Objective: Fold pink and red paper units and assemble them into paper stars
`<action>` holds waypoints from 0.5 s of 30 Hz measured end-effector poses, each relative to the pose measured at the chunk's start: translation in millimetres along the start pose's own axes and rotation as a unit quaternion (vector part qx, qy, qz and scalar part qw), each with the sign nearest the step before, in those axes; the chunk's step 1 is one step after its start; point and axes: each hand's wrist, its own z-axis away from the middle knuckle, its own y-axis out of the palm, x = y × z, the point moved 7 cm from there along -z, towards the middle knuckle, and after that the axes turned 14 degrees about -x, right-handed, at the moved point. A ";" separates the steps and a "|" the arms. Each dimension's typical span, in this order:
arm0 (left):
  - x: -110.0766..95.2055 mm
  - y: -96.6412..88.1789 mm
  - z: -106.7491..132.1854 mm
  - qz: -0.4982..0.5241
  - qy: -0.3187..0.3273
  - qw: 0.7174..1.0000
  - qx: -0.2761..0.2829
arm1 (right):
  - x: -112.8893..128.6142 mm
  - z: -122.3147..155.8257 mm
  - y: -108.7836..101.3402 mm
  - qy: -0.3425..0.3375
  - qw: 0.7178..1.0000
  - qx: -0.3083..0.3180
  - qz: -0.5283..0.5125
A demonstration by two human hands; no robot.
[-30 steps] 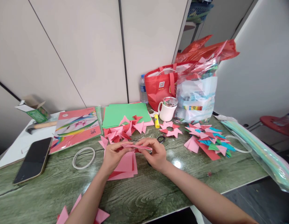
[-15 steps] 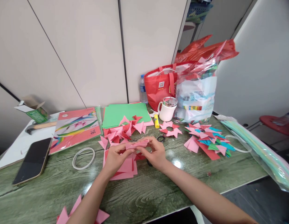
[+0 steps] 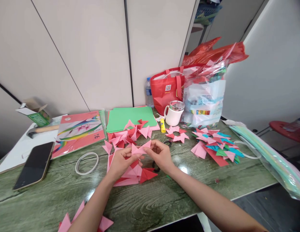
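Both hands are up off the bench [image 3: 152, 199], working in front of the white mug [image 3: 173, 116], on the person's side of it and a little to its left. Between them is the pink folded piece [image 3: 140, 149]. The left hand [image 3: 121, 161] pinches its left end between thumb and fingertips, and the right hand [image 3: 161, 154] nips the right end with its fingers curled in.

And there's the change. A second ago that paper was a long flat strip lying level between the hands. Now it stands open as two pointed wings meeting at a narrow waist, held a touch higher. By the look of it, the folding has moved on a stage, from strip to winged shape.

Under the hands, further out from the mug towards the person, lie the loose pink sheets [image 3: 130, 175]. A red triangle [image 3: 147, 174] now shows on them just below the right wrist, where none showed before.

The rest sits as it was:
- The yellow glue stick [image 3: 162, 125] is just left of the mug.
- The green paper stack [image 3: 130, 117] is further left.
- A heap of pink and red folds [image 3: 127, 135] lies between that stack and the hands.
- The mixed-colour pile [image 3: 215, 145] is right of the mug.
- The phone [image 3: 35, 165] is far off to the mug's left.
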 end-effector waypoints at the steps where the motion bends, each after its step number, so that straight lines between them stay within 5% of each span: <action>1: 0.8 1.7 0.6 0.006 -0.006 1.000 0.012 | -1.4 0.0 0.5 0.011 1.000 0.001 -0.007; 15: 5.4 6.1 1.1 0.006 -0.001 1.000 0.003 | -10.0 -1.9 -0.9 0.093 0.995 -0.032 -0.036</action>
